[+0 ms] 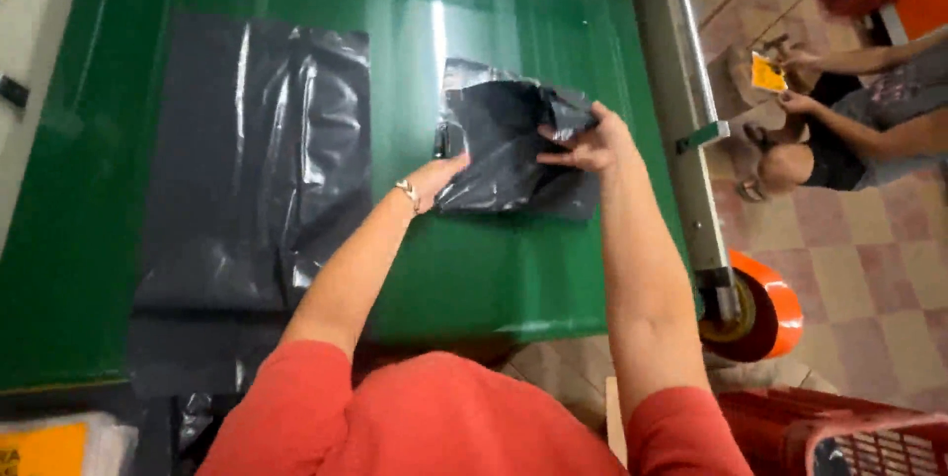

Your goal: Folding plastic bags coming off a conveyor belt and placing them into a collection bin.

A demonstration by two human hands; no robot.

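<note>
A folded black plastic bag (513, 150) lies on the green table (474, 269), right of centre. My left hand (437, 178) slides under the bag's left edge, a bracelet at its wrist. My right hand (585, 143) pinches the bag's upper right corner and folds it over. A large flat sheet of black plastic (257, 160) is spread on the table to the left, hanging over the near edge.
A metal rail (691, 120) runs along the table's right side, with an orange tape roll (765, 308) at its near end. Another person (839, 130) sits on the tiled floor at right. A red basket (849, 436) stands at bottom right.
</note>
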